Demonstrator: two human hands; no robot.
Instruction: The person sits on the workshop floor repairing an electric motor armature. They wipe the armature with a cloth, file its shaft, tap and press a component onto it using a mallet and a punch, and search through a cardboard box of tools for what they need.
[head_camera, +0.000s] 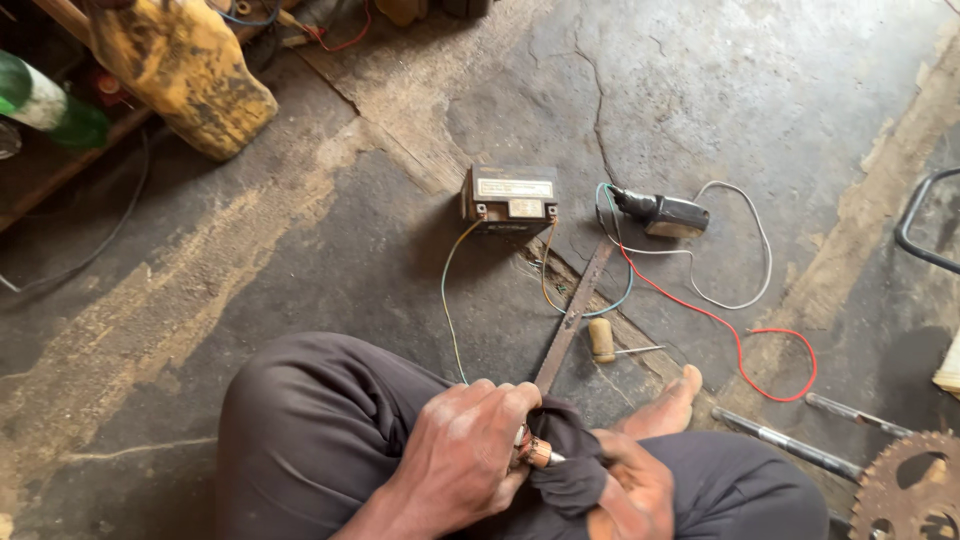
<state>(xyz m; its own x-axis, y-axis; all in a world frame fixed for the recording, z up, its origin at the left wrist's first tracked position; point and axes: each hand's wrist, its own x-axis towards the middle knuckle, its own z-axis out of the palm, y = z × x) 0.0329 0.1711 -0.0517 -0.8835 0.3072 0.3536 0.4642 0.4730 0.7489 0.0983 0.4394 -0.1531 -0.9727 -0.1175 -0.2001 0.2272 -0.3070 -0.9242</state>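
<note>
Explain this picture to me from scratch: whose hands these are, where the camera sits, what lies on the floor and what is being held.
There is no machine here. A camera worn on a person's head looks down at their lap; they sit on a cracked concrete floor, one bare foot stretched forward. The left hand closes around a small copper-coloured part; what it is exactly cannot be told. The right hand presses a dark cloth against it. In front sits a small battery with thin wires running toward the hands. Beside it lie a black plug-like unit with a red wire, a flat metal bar, and a wooden-handled awl. A rusty sprocket sits at the lower right.
</note>
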